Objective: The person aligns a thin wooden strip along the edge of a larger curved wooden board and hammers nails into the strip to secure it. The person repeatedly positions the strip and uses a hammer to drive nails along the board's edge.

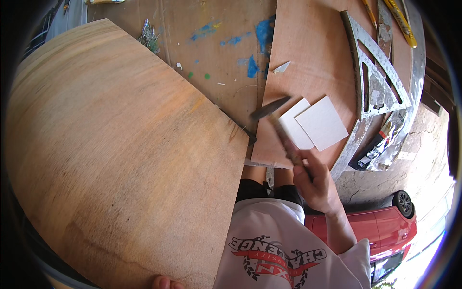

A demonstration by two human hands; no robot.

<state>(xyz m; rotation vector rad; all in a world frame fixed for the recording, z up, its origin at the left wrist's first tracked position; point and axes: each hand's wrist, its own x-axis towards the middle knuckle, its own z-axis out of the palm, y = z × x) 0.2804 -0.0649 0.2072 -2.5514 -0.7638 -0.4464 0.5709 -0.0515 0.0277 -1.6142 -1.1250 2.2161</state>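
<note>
My right hand (315,180) is closed around the handle of a hammer (284,135), its dark head raised near the right corner of a large plywood board (125,144). The hammer is slightly blurred. A dark, pointed piece (249,135) shows at that corner; I cannot make out what it is. At the lower edge, only the fingertips of my left hand (167,282) show, curled over the board's near edge. The rest of that hand is hidden. Just beyond my right hand lie two white square tiles (321,123), one overlapping the other.
Under the tiles is a reddish plywood sheet (308,58) with a small pointed scrap (281,67). At right lie a metal speed square (380,72), a yellow tool (402,24) and a dark box (370,151). A paint-stained surface (221,62) spreads behind. A red car (375,226) stands beyond.
</note>
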